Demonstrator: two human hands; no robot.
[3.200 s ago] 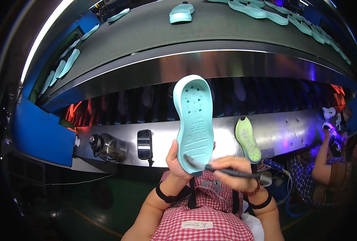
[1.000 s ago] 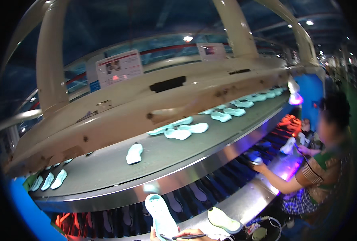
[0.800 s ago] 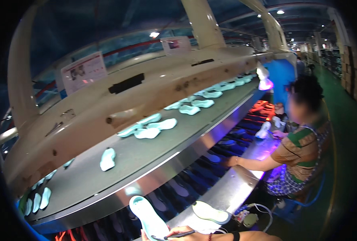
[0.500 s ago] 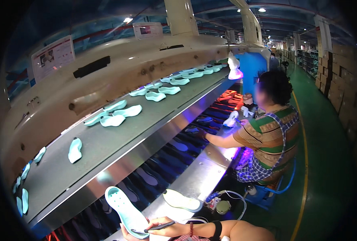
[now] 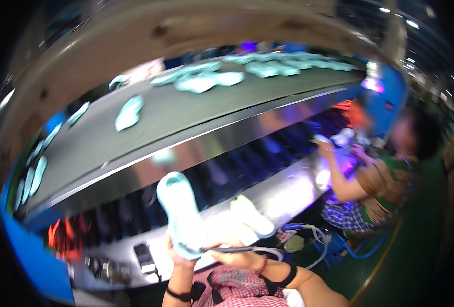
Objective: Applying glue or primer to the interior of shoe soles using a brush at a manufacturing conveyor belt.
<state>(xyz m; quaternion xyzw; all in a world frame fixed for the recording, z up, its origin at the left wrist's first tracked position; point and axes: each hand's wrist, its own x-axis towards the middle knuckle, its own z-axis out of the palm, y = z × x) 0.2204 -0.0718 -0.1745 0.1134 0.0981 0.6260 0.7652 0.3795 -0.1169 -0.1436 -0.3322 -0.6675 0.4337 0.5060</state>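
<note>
My left hand (image 5: 177, 255) grips a pale turquoise shoe sole (image 5: 180, 212) by its near end and holds it up, tilted, over the metal bench. Pinched in my right hand (image 5: 240, 257) is a dark pen-shaped tool (image 5: 222, 249), its tip at the near end of that sole; blur hides whether it touches. Beyond my right hand, a second, cream-coloured sole (image 5: 250, 215) lies on the bench.
Turquoise soles (image 5: 127, 113) lie along a dark conveyor belt (image 5: 181, 112) above the bench (image 5: 283, 194). A co-worker (image 5: 385, 179) sits at the right, hands over the bench. A black phone-like object (image 5: 144, 256) and white tubing (image 5: 314, 233) are nearby.
My view has swung left and down, bringing my checked apron and the bench's left end into sight. Both hands still hold the sole and the tool. The co-worker's near hand has risen.
</note>
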